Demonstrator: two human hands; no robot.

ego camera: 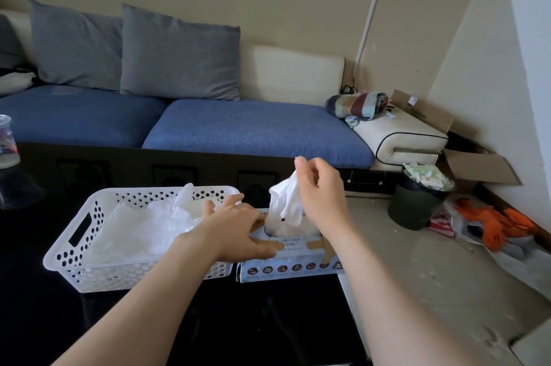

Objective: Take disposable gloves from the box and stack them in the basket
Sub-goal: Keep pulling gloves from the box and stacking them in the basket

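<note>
So, my right hand [320,189] has its fingers [301,164] pinched on the top end of a white glove [286,198]. It hangs straight down from them, with its lower end in the slot of the box [292,267]. My left hand [235,231] is flat on the box top, its fingers [262,250] spread out straight and pressing just left of that slot, grasping nothing. The white basket [74,231] sits right beside the box, left of those fingers; can't tell if the two touch. Inside it is a loose pile of gloves [143,228], one poking up above the far rim just past my left fingertips. Box and basket are both on the glossy black counter [35,321]. Off to the right of my right fingers, a dark bin [414,210] stands on the floor.
</note>
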